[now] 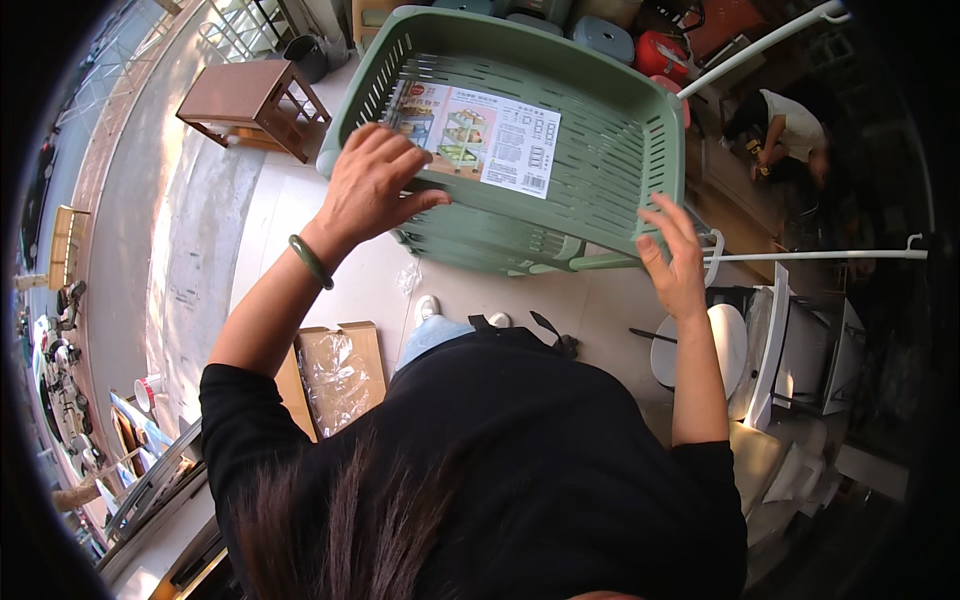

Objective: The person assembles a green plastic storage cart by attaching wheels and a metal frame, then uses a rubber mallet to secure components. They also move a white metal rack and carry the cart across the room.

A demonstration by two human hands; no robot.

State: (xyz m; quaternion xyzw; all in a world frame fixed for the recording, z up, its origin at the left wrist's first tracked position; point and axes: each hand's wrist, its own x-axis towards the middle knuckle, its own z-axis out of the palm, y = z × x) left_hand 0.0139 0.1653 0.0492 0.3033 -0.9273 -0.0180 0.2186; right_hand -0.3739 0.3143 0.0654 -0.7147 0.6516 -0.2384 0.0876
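Note:
In front of me stands a green plastic basket (590, 100) with slotted sides, and another green tier (470, 240) shows beneath it. A printed paper sheet with pictures (520, 150) lies inside the upper basket. My left hand (375, 180), with a dark green bangle at its wrist, is on the near rim toward the left corner. Its fingers curl over the rim, while the thumb stretches to the right. At the near right corner, my right hand (675, 260) has its fingers extended and the thumb apart; whether it touches the basket is hard to tell.
A brown wooden table (250, 100) stands at the far left. An open cardboard box with clear plastic (340, 370) lies left of my legs. White poles (810, 255) extend on the right, near stacked furniture. A person (790, 130) crouches at the far right.

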